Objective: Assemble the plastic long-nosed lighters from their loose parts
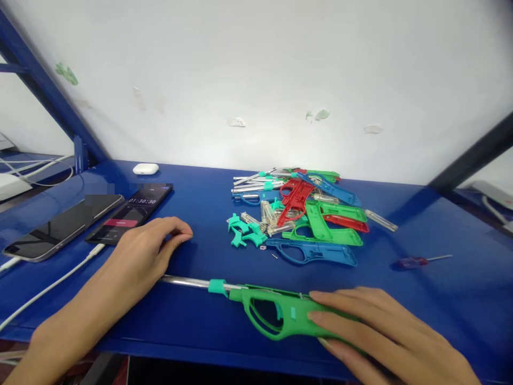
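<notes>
A green gun-shaped utility lighter (288, 318) lies across the front of the table, its metal tube (186, 280) pointing left, with a teal collar on it. My right hand (385, 326) is closed over its handle, fingers on the near side and top. Beside the tube's left end, my left hand (156, 246) pinches thumb and forefinger together above the table; anything between the tips is too small to make out. Beyond the lighter are a blue half shell (334, 253), green half shells (318, 222), a red half shell (296, 198) and several teal triggers (240, 235).
Clear fuel tanks (268, 214) and metal tubes (252, 187) lie in the pile near the wall. A screwdriver (412, 262) rests at the right. Two phones (64, 227) with white cables (56, 286) and a white earbud case (146, 169) are at the left.
</notes>
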`<state>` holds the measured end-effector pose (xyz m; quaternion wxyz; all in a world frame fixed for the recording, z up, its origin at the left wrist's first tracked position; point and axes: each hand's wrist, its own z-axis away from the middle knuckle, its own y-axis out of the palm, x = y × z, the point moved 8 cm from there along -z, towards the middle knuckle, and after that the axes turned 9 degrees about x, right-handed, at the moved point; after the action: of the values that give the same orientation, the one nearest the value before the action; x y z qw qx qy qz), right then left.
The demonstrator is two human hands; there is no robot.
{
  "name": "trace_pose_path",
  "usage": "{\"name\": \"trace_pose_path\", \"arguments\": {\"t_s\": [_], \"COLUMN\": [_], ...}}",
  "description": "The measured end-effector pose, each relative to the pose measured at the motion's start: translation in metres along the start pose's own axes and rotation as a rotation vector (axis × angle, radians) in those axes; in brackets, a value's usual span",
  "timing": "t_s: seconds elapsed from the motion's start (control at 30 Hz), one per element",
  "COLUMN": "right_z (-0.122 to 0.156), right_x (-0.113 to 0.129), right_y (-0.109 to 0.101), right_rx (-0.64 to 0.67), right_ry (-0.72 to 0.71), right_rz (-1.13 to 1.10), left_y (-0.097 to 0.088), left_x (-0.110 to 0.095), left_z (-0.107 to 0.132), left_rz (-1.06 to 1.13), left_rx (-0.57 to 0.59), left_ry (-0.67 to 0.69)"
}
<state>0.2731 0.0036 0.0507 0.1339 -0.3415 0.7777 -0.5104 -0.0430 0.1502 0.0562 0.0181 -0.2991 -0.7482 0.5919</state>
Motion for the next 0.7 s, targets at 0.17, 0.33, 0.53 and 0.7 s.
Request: {"name": "trace_pose_path", "arguments": {"t_s": [0.17, 0.33, 0.53, 0.7], "right_z": [-0.003, -0.004, -0.005, -0.002], "right_x": [-0.003, -0.006, -0.008, -0.010], "right_y": [0.003, 0.004, 0.006, 0.008], "right_rx": [0.013, 0.013, 0.039, 0.043], "right_ry": [0.012, 0.039, 0.050, 0.069], "right_rz": [-0.014, -0.010, -0.023, -0.017], "left_y": [0.003, 0.008, 0.005, -0.004], "left_x": [-0.005, -0.005, -0.014, -0.070], "left_z": [0.001, 0.003, 0.003, 0.022], "left_rz": [-0.017, -0.014, -0.028, 0.001], "left_rx": [0.023, 0.043, 0.043, -0.039], "left_ry": [0.022, 0.053, 0.078, 0.254]}}
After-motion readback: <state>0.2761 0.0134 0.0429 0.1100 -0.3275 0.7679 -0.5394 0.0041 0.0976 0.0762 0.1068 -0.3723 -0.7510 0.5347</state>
